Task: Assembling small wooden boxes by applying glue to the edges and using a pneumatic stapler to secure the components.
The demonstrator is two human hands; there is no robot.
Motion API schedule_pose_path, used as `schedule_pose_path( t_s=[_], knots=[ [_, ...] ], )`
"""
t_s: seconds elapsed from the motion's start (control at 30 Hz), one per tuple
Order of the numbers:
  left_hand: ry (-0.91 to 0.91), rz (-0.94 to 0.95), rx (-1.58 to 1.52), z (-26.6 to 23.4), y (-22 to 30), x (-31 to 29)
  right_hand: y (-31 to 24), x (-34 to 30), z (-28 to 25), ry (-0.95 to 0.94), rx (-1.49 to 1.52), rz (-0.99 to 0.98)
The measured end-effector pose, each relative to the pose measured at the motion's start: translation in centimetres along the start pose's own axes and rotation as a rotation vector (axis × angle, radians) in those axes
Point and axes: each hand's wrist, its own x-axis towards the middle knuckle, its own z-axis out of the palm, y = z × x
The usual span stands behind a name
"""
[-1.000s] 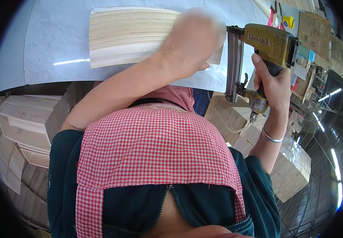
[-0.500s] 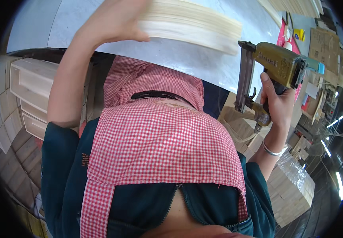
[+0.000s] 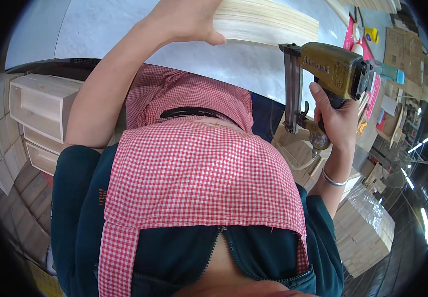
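My left hand is at the left end of a pale wooden piece with straight grain, gripping it at the top of the view. Its thumb shows on the near side; the other fingers are hidden or out of view. My right hand is wrapped round the handle of a pneumatic nail gun, thumb up along its side. The nail gun's dark nose and magazine point left, close to the wooden piece's right end. Whether the two touch I cannot tell.
The white marbled worktop lies under the wooden piece. Pale wooden boxes are stacked at the left. A wrapped stack of wooden blocks stands at the lower right. A yellow container and brown cardboard are at the far right.
My left hand has moved right, and the wooden piece has shifted right with it. My right hand has brought the nail gun a little left and up.
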Motion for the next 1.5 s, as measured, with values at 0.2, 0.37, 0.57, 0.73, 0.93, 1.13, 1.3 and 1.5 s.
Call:
schedule_pose_path(
  t_s=[0.2,0.37,0.57,0.73,0.93,1.13,1.3,1.5],
  knots=[
    [-0.157,-0.129,-0.084,0.0,0.7,0.9,0.0,0.8,-0.3,-0.022,-0.009,0.043],
    [-0.115,-0.135,-0.014,0.2,1.4,1.7,0.3,1.2,-0.4,-0.003,0.024,0.08],
    [-0.153,-0.129,-0.056,-0.4,1.6,1.0,0.4,1.1,-0.2,0.063,0.055,0.035],
    [-0.141,-0.121,-0.204,-0.2,-1.8,-1.4,-0.7,0.1,0.5,0.081,0.069,-0.003],
    [-0.175,-0.085,-0.377,-0.1,-2.5,-1.6,-2.1,-1.4,2.1,-0.021,0.039,-0.061],
    [-0.163,-0.034,-0.452,0.2,1.7,0.9,-3.3,-0.3,0.6,-0.145,-0.014,-0.09],
    [-0.098,0.09,-0.494,0.5,2.6,1.6,-3.0,0.0,0.7,-0.108,0.013,-0.173],
    [-0.105,0.094,-0.511,1.0,2.5,2.3,-3.5,0.4,0.5,-0.141,-0.023,-0.011]
  ],
)
